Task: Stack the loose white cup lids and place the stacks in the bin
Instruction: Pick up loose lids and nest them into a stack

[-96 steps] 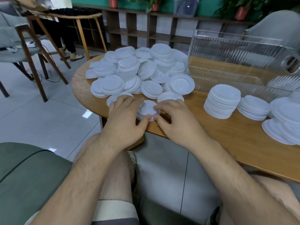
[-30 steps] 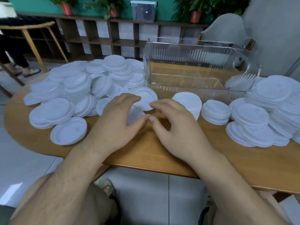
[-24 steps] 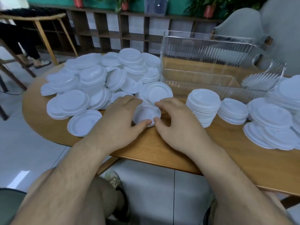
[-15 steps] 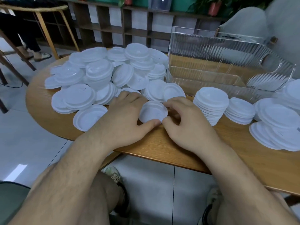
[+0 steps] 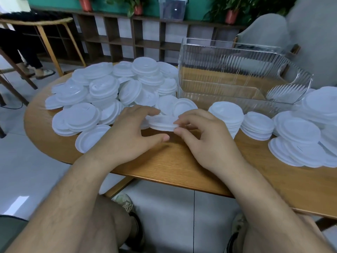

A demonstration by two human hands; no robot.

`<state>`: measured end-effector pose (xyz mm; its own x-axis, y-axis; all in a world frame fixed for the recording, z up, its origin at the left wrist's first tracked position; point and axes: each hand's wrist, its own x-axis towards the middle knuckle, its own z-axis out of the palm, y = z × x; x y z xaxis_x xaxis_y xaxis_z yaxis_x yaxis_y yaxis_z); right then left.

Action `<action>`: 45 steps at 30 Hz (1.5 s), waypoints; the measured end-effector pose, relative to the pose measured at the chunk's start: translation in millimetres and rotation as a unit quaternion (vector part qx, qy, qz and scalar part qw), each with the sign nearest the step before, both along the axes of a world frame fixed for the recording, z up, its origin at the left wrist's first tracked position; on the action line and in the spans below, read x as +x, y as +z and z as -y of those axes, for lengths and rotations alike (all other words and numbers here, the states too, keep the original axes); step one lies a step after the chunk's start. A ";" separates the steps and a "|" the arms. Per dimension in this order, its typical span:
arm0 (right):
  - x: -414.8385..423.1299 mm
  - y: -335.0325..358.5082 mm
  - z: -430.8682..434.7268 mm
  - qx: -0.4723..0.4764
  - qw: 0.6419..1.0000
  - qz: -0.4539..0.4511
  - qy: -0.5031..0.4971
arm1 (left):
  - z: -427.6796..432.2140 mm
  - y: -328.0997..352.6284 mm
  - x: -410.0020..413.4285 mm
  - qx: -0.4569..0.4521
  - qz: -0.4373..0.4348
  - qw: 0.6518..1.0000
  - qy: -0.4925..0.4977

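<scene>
A thin stack of white lids (image 5: 161,123) hangs just above the wooden table (image 5: 182,161), tilted slightly. My right hand (image 5: 206,139) pinches its right rim between thumb and forefinger. My left hand (image 5: 127,132) lies at its left side, fingers stretched over the rim and thumb spread apart below it. A big heap of loose white lids (image 5: 109,92) covers the table's left half. The clear ribbed bin (image 5: 228,68) stands at the back right; it looks empty.
Two neat lid stacks (image 5: 226,112) (image 5: 257,125) stand in front of the bin. Another sprawl of lids (image 5: 306,132) fills the right edge. A chair and a person's legs (image 5: 27,57) are at the far left, shelving behind.
The lids between my hands have risen off the table. My right hand now pinches their rim, and my left thumb has come away from them.
</scene>
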<state>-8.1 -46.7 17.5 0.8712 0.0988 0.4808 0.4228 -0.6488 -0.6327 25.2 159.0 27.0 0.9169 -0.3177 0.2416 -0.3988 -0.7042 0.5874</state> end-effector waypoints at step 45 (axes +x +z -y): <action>-11.8 10.4 105.1 0.021 0.986 -0.056 -0.155 | 118.7 -6.1 21.7 -0.137 -0.004 0.986 -0.097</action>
<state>-19.9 -151.8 27.9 0.9047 -0.1980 0.3774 0.1340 -0.7084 -0.6929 46.9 40.3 20.9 0.8477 -0.4109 0.3355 -0.5045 -0.4291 0.7492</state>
